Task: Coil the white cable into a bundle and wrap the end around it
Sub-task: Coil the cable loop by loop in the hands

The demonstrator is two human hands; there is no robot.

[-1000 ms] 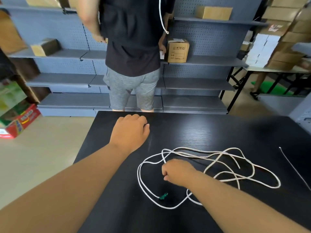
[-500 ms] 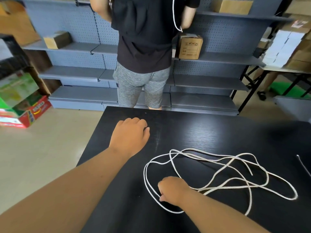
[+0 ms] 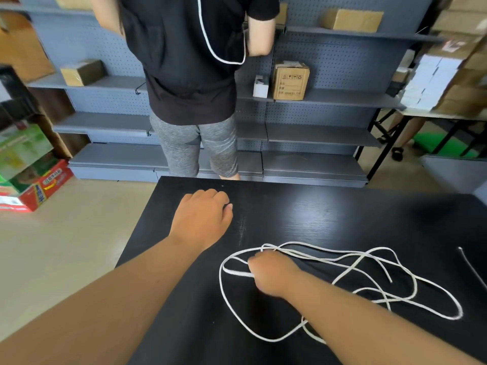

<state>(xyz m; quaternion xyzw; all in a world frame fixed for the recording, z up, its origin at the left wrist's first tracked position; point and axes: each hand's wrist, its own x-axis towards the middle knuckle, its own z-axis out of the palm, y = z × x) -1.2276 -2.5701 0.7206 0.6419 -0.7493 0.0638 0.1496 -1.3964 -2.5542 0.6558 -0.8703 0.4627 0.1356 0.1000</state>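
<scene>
The white cable lies in loose, tangled loops across the black table. My right hand rests on the left part of the loops with its fingers closed around a strand; a short blurred piece of cable sticks out to the left of my fist. One free cable tip points down inside the tangle. My left hand lies knuckles-up on the bare table near its far left corner, fingers curled, apart from the cable and holding nothing.
A second thin white cord lies near the table's right edge. A person in a black shirt stands just beyond the far table edge, facing grey shelves with cardboard boxes. Cartons sit on the floor at left.
My right hand has moved from the near side of the loops up to their left far part, taking a strand with it. The left hand has stayed put. The view tilted up slightly.
</scene>
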